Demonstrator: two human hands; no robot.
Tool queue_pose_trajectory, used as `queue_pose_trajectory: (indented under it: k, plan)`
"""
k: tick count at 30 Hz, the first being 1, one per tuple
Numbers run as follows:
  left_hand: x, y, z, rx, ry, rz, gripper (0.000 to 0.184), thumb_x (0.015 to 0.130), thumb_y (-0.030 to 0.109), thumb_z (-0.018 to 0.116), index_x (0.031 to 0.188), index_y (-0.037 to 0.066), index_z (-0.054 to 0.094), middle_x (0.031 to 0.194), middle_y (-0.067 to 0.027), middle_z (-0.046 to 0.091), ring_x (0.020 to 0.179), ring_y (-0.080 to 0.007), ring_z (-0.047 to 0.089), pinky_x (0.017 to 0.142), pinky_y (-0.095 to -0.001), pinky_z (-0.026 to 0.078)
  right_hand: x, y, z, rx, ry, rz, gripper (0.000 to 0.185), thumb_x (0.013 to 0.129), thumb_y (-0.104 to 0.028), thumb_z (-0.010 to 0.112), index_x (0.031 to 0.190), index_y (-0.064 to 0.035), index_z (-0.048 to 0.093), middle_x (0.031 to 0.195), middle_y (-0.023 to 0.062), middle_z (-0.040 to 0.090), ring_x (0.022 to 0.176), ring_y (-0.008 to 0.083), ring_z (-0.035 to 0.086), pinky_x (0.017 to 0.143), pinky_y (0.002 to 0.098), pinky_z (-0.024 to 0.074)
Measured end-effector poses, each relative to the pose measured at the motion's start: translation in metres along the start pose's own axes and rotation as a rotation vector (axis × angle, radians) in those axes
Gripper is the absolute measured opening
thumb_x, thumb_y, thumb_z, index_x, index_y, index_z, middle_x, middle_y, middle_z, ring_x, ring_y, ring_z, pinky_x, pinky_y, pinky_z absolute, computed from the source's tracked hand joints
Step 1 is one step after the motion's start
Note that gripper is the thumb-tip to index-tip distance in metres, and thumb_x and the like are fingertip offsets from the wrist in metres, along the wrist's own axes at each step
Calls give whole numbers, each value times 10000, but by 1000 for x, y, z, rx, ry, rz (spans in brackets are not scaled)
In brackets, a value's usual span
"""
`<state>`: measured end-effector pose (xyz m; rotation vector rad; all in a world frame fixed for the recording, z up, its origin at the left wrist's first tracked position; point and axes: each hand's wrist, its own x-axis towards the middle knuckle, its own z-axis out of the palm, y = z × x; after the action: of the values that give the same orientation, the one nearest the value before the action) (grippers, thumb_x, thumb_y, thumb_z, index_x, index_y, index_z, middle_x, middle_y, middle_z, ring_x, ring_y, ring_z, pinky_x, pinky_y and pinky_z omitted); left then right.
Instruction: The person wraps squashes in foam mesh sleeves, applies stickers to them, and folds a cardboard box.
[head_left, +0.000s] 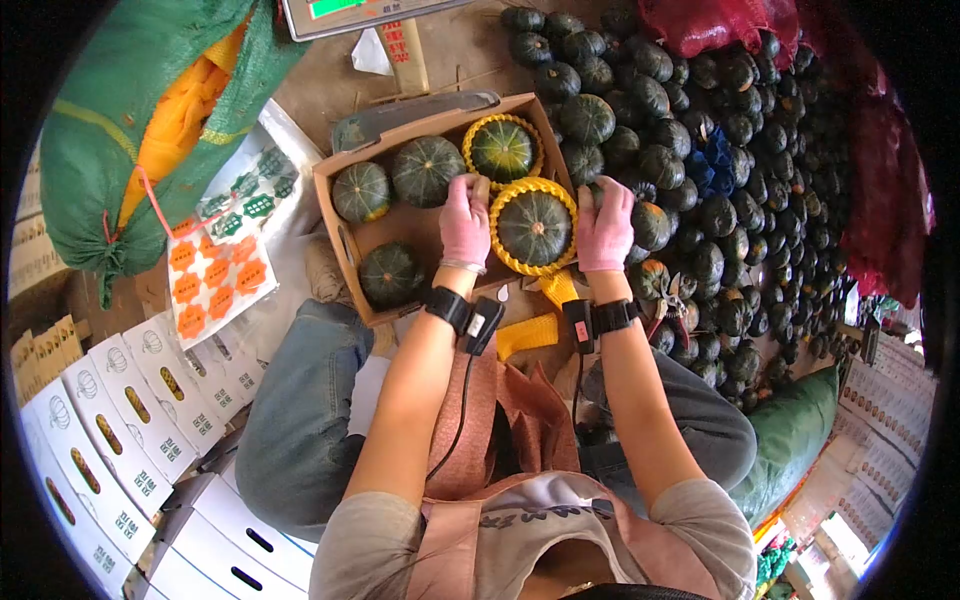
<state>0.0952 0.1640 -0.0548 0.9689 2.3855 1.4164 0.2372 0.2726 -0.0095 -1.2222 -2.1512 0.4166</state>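
Note:
A dark green pumpkin [534, 229] wrapped in a yellow foam net [503, 257] is at the near right corner of a cardboard box [326, 200]. My left hand [465, 222], in a pink glove, pinches the net's left side. On the opposite side my right hand [607, 225], also gloved, has its fingers curled at the net's edge. Just beyond lies another netted pumpkin [502, 150]. Three bare pumpkins sit in the box: one in the middle [427, 171], one at far left [361, 192] and one at near left [391, 274].
Loose pumpkins [700, 200] cover the floor at right, with red-handled pruning shears [671, 308] among them. Flat yellow nets [527, 337] lie by my lap. Sticker sheets [220, 280], a green sack [110, 130] and white cartons [130, 400] are at left; a scale [350, 12] stands ahead.

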Motion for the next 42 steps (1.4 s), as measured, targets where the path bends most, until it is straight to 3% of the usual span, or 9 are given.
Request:
queue_pose_trajectory:
  k: [4, 13, 15, 18, 21, 26, 32, 36, 42]
  plan:
    - [-10, 23, -27, -120, -70, 265, 271, 875, 178, 567, 1136, 114, 535, 1085, -128, 558, 998, -306, 566, 808, -352, 484, -22, -8, -26, 92, -182, -1, 202, 875, -179, 537, 1034, -57, 515, 978, 173, 549, 855, 366, 568, 690, 396, 493]
    - [-12, 48, -83, -571, -618, -249, 593, 814, 308, 666, 1251, 14, 394, 1127, -179, 576, 1037, -267, 568, 894, -355, 458, -35, -38, -23, 345, -234, 288, 206, 891, -162, 481, 1052, -58, 555, 913, 224, 609, 865, 394, 586, 735, 414, 476]
    - [-10, 25, -107, -259, -685, 104, 858, 640, 374, 795, 1294, 43, 349, 1203, -140, 543, 1090, -246, 535, 934, -346, 435, -37, -40, -16, 463, -477, 524, 265, 926, -246, 450, 1090, -60, 543, 1055, 205, 597, 983, 327, 582, 833, 374, 455]
    - [2, 71, -154, 489, -677, 37, 1159, 419, 348, 869, 1343, 13, 254, 1160, -231, 534, 1059, -342, 538, 911, -399, 437, -38, -60, -9, 172, -835, 89, 352, 959, -254, 391, 1243, -49, 431, 1194, 138, 529, 1084, 244, 515, 933, 303, 383]
    - [6, 58, -149, 721, -731, 88, 1125, 463, 347, 848, 1349, 14, 240, 1110, -233, 560, 1006, -365, 551, 873, -406, 450, -38, -92, -2, 822, -848, 925, 565, 929, -434, 433, 1184, 67, 487, 1104, 157, 577, 1033, 209, 537, 887, 296, 402]
    - [11, 48, -139, 826, -826, 4, 1109, 489, 367, 832, 1375, 76, 231, 1048, -215, 585, 977, -344, 569, 867, -417, 440, -28, -90, -4, 701, -904, 922, 528, 895, -428, 484, 1040, 69, 587, 849, 101, 613, 774, 211, 570, 728, 305, 449]
    - [8, 27, -130, 756, -755, 103, 1008, 507, 414, 826, 1306, 82, 311, 1080, -159, 595, 1064, -286, 530, 931, -401, 330, -55, -40, 28, 428, -829, -23, 381, 841, -284, 544, 1052, 31, 584, 896, 156, 613, 854, 243, 592, 740, 311, 459]
    - [10, 26, -136, 563, -705, 39, 889, 519, 444, 813, 1241, 123, 404, 1063, -166, 599, 1053, -304, 533, 928, -409, 337, -51, -60, 27, 565, -884, 658, 397, 766, -178, 584, 1104, 20, 517, 1013, 230, 594, 990, 341, 577, 812, 350, 459]
    - [2, 5, -123, 497, -596, 110, 761, 534, 392, 813, 1127, 116, 425, 1015, -132, 614, 1004, -292, 564, 907, -432, 336, -48, -91, 10, 188, -871, 428, 504, 727, -99, 608, 1173, -6, 391, 992, 259, 575, 977, 386, 570, 828, 393, 452]
